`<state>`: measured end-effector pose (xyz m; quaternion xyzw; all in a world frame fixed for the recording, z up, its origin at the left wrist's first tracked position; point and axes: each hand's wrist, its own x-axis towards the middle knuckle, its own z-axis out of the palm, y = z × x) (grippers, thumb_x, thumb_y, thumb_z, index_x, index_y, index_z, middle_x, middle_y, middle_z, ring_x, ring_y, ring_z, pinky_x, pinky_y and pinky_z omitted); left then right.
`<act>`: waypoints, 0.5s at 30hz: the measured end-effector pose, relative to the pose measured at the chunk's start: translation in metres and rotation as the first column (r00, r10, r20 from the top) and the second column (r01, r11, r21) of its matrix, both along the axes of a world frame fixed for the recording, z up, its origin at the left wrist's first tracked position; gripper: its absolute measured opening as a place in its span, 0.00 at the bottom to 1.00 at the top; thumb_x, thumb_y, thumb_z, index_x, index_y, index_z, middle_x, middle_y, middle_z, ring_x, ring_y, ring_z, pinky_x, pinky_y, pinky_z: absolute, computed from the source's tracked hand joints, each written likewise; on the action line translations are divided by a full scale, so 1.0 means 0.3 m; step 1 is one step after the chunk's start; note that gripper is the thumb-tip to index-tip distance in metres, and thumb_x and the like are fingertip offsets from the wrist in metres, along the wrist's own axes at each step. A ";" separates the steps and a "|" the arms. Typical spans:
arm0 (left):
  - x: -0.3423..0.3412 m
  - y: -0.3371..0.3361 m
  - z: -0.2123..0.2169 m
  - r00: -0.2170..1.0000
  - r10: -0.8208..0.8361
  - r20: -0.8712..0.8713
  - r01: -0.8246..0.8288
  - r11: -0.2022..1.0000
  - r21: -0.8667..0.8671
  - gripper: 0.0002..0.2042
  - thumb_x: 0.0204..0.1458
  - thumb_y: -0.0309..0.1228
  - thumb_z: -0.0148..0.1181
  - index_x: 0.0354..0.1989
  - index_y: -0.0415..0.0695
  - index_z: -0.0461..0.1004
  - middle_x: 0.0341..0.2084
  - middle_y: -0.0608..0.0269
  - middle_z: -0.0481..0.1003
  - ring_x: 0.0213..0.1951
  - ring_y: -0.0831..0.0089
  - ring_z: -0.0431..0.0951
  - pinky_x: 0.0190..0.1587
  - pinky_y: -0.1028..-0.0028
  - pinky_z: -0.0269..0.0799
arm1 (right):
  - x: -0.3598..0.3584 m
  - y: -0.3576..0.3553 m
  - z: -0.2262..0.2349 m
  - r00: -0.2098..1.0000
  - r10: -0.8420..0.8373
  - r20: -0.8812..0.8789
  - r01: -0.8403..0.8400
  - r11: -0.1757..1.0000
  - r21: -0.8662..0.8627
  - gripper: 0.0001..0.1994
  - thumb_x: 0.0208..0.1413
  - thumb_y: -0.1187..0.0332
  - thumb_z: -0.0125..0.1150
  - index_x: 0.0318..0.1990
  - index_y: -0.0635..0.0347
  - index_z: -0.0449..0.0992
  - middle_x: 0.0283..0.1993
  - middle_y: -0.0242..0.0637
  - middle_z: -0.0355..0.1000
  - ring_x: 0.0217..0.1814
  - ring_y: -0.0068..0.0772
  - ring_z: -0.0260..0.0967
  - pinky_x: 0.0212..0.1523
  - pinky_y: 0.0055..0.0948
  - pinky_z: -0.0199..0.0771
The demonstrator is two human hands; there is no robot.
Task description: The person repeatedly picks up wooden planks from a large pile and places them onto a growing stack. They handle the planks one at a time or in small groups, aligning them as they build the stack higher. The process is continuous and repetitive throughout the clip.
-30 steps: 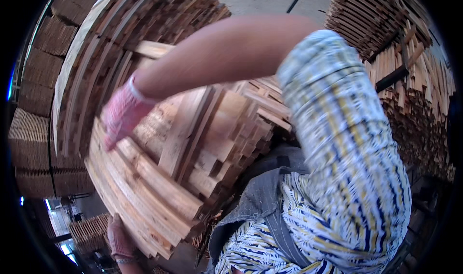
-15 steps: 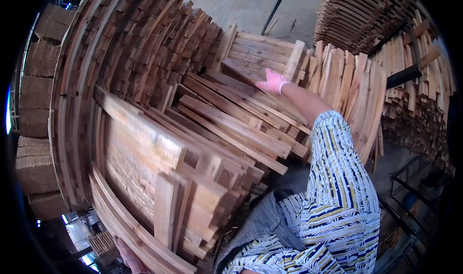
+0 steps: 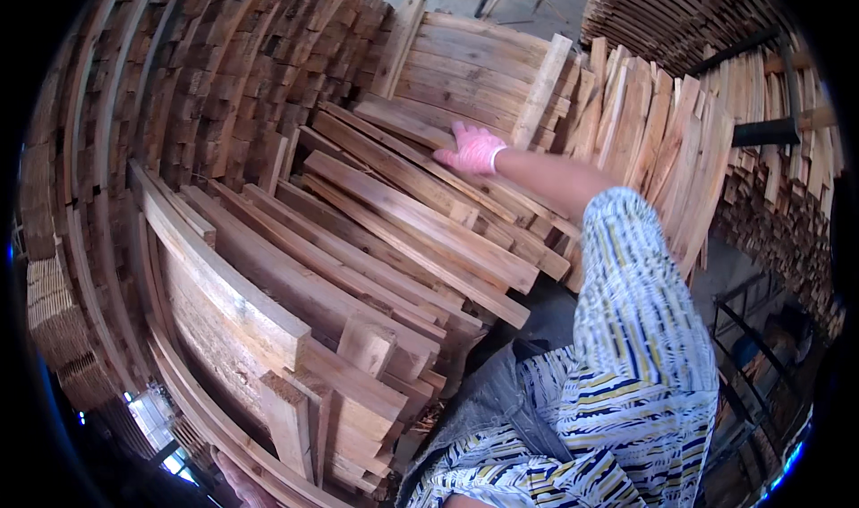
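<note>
My right hand point(image 3: 472, 150), in a pink glove, is closed on the near end of a short wooden plank point(image 3: 403, 122), its thumb pointing up. That plank lies slantwise against a light wooden stack point(image 3: 474, 65), above a heap of loose planks point(image 3: 420, 213). At the lower left my left hand point(image 3: 237, 483) shows only in part. Its fingers lie stretched out against the outer side of long curved-looking boards point(image 3: 201, 401), and the rest of it falls beyond the picture's edge.
Tall stacked timber point(image 3: 206, 79) rises on the left. Upright slats point(image 3: 649, 132) stand on the right, beside a dark metal bar point(image 3: 765, 132). In front of me a wooden bin-like frame point(image 3: 224, 280) holds boards. A black metal rack point(image 3: 752, 338) sits at lower right.
My right hand has closed on the short plank, which has shifted left and down against the stack. The view has turned a little, and my left hand stays by the boards.
</note>
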<state>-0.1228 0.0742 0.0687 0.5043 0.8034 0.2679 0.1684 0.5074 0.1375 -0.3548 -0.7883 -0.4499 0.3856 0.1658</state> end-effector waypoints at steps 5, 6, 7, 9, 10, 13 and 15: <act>-0.083 -0.039 0.003 0.996 -0.002 0.088 0.003 1.000 -0.014 0.31 0.64 0.51 0.45 0.70 0.45 0.58 0.62 0.55 0.65 0.58 0.62 0.69 0.60 0.64 0.68 | 0.044 0.040 0.127 0.924 0.328 -0.197 -0.358 0.922 -0.144 0.51 0.53 0.37 0.57 0.71 0.70 0.46 0.64 0.64 0.64 0.60 0.56 0.71 0.59 0.41 0.71; -0.092 -0.045 0.001 0.992 0.008 0.124 -0.005 1.000 -0.025 0.32 0.64 0.50 0.45 0.71 0.44 0.56 0.64 0.54 0.64 0.60 0.61 0.68 0.62 0.64 0.66 | 0.029 0.026 0.133 0.943 0.315 -0.108 -0.324 0.943 -0.072 0.54 0.49 0.37 0.63 0.71 0.70 0.46 0.63 0.64 0.65 0.60 0.57 0.71 0.58 0.41 0.72; -0.046 -0.047 0.003 0.994 -0.014 0.105 0.019 0.999 -0.047 0.31 0.64 0.51 0.46 0.70 0.43 0.57 0.63 0.54 0.65 0.59 0.62 0.69 0.63 0.64 0.65 | 0.024 0.018 0.119 0.966 0.212 -0.147 -0.225 0.971 -0.078 0.56 0.45 0.38 0.66 0.71 0.70 0.47 0.63 0.63 0.66 0.59 0.55 0.71 0.58 0.40 0.72; -0.066 -0.023 -0.005 0.994 -0.054 0.100 0.054 0.999 -0.001 0.32 0.65 0.51 0.46 0.70 0.43 0.57 0.63 0.54 0.65 0.59 0.62 0.69 0.63 0.64 0.65 | 0.029 -0.009 -0.002 0.952 0.014 -0.306 -0.041 0.996 -0.083 0.59 0.40 0.39 0.72 0.71 0.71 0.49 0.63 0.61 0.67 0.59 0.53 0.72 0.58 0.37 0.72; -0.114 -0.012 -0.008 0.992 -0.070 0.100 0.067 0.997 0.036 0.32 0.65 0.51 0.46 0.70 0.42 0.57 0.63 0.54 0.65 0.59 0.63 0.69 0.63 0.64 0.64 | 0.032 -0.003 -0.057 0.906 -0.060 -0.420 0.027 0.996 -0.085 0.60 0.38 0.40 0.75 0.70 0.72 0.50 0.63 0.60 0.67 0.59 0.51 0.71 0.59 0.36 0.71; -0.175 -0.006 -0.017 0.992 -0.105 0.063 0.102 0.993 0.058 0.31 0.65 0.49 0.48 0.70 0.42 0.57 0.61 0.53 0.68 0.59 0.63 0.69 0.64 0.68 0.63 | 0.068 -0.020 0.013 0.943 0.025 -0.332 -0.060 0.994 -0.094 0.56 0.40 0.45 0.75 0.69 0.73 0.53 0.64 0.57 0.67 0.63 0.45 0.68 0.61 0.36 0.68; -0.142 -0.010 -0.021 0.996 -0.068 0.064 0.065 0.997 0.044 0.28 0.66 0.45 0.48 0.70 0.43 0.59 0.62 0.52 0.67 0.60 0.63 0.68 0.64 0.68 0.63 | 0.083 -0.026 0.098 0.962 0.011 -0.274 -0.006 1.000 0.018 0.53 0.42 0.46 0.74 0.69 0.72 0.54 0.63 0.55 0.68 0.60 0.45 0.70 0.60 0.36 0.69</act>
